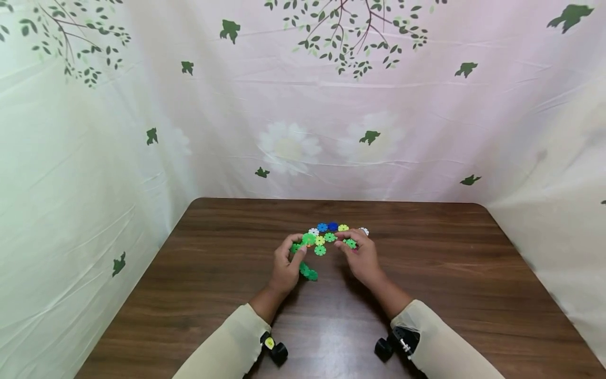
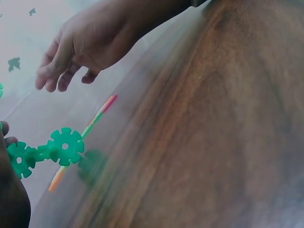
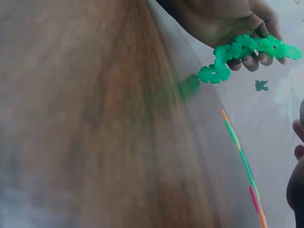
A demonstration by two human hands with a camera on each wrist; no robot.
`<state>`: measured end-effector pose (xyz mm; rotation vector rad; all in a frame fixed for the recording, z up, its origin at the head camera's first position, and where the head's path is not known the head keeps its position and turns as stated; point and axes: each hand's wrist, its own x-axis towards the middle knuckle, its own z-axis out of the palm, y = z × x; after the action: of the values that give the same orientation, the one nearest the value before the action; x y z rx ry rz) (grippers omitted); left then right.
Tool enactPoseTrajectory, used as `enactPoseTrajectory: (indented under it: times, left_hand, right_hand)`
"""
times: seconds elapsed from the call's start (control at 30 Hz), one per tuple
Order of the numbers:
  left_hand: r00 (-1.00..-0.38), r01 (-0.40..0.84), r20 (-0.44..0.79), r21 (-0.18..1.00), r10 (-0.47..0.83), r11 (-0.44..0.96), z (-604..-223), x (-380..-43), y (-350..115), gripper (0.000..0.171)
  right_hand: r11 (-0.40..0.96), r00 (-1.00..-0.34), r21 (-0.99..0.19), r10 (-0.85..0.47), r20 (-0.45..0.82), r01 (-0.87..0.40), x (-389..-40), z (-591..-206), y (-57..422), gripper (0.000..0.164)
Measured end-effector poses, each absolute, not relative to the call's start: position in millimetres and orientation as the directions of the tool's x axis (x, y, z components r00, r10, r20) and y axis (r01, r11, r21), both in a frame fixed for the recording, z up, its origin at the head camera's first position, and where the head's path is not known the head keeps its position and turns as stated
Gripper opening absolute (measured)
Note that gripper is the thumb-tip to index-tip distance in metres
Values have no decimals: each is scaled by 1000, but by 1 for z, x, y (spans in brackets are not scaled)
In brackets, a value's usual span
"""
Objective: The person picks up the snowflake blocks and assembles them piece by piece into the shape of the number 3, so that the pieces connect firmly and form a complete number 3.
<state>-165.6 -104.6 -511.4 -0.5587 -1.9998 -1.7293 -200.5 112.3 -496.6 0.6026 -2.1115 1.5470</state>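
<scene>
Several green snowflake-shaped connector discs joined in a bent chain [image 1: 309, 273] hang from my left hand [image 1: 285, 266], which grips them between thumb and fingers. In the right wrist view the upper discs [image 3: 274, 46] lie against the left fingers, and the lowest disc [image 3: 213, 73] sticks out below. My right hand [image 1: 363, 259] hovers just right of the chain with loosely bent fingers; the left wrist view shows the same hand [image 2: 95, 47] with nothing visible in it. Behind both hands lies a flat joined group of coloured discs [image 1: 333, 227], partly hidden by them.
A brown wooden table [image 1: 213, 316] carries the flat group near its back edge. Seen edge-on, that group is a thin coloured strip [image 3: 243, 159]. A pale printed curtain [image 1: 307, 105] hangs behind and at both sides.
</scene>
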Motion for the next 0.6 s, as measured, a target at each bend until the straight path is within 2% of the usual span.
enactPoseTrajectory:
  times: [0.13,0.33,0.6]
  left_hand:
    - [-830,550,557,819,1,166,-512,-166,-104,23]
    - [-853,511,522,840,-14,182,-511,-167,-103,29]
    - [-837,528,547,813,-12,244,-512,-169,-104,32]
  right_hand:
    - [319,-780,-723,-98,618,-612,-206,-500,112,20]
    - [361,-839,-765,-104,534,-532,-210,-499,107,22]
    - [447,-879,-760,-160,450,-471,-217,-500,98,25]
